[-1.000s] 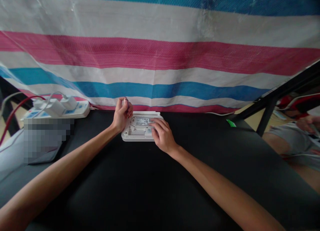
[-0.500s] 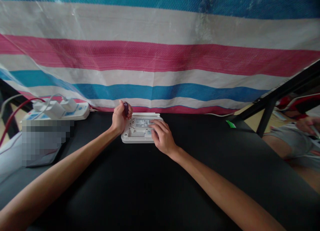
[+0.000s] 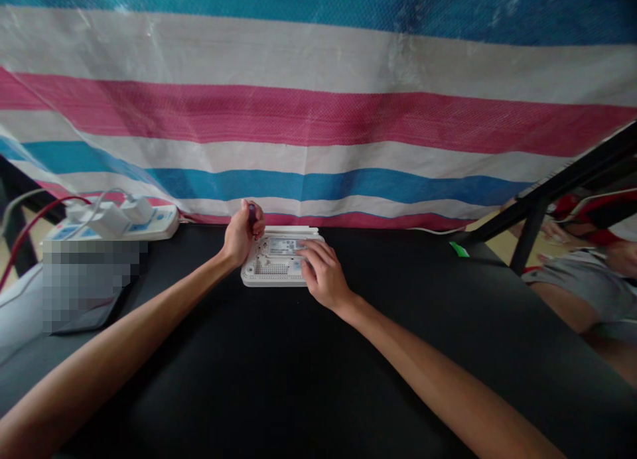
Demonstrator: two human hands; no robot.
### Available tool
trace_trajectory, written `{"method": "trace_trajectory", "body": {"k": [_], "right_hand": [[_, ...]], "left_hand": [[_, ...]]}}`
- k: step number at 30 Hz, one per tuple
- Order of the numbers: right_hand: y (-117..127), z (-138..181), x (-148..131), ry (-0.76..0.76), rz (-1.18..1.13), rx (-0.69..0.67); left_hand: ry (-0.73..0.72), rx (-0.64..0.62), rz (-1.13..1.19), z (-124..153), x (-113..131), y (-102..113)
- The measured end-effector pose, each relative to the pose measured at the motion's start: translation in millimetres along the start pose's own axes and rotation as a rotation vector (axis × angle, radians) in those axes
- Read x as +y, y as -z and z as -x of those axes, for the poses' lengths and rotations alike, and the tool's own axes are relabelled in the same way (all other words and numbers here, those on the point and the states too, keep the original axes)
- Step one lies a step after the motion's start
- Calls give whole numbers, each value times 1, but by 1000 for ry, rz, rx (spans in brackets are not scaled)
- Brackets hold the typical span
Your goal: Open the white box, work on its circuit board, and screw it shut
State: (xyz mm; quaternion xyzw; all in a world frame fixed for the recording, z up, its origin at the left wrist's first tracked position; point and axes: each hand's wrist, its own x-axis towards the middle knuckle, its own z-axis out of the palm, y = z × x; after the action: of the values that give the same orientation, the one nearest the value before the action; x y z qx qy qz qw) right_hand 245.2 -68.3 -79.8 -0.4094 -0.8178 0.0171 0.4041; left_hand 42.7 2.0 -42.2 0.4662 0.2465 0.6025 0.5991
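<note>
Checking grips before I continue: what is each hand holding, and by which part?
The left hand grips a dark purple tool by its handle; the tip isn't clear. The right hand rests on the white device; no grasp shows.

Dim, diffuse light. Faint glare on the striped sheet [image 3: 308, 114], upper left; surface [image 3: 279, 366] near-black low centre. Wide-angle stretch at edges, person [image 3: 582, 290] at right blurry. Mosaic block [image 3: 82, 286] left. Print on white device [image 3: 273, 259] unreadable.
</note>
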Motion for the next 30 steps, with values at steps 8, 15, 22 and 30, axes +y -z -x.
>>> {"method": "trace_trajectory", "body": {"k": [8,15,22,30], "right_hand": [[2,-1,-2,-13,-13,-14],[3,-1,-4,-5,-18,0],[-2,0,1,-11,-20,37],[83,-8,-96,203,-463,57]], "left_hand": [[-87,9,66,-6,24,-2],[-34,63,20,-2,22,-6],[-123,285,83,-16,57,5],[127,547,-156,15,19,39]]}}
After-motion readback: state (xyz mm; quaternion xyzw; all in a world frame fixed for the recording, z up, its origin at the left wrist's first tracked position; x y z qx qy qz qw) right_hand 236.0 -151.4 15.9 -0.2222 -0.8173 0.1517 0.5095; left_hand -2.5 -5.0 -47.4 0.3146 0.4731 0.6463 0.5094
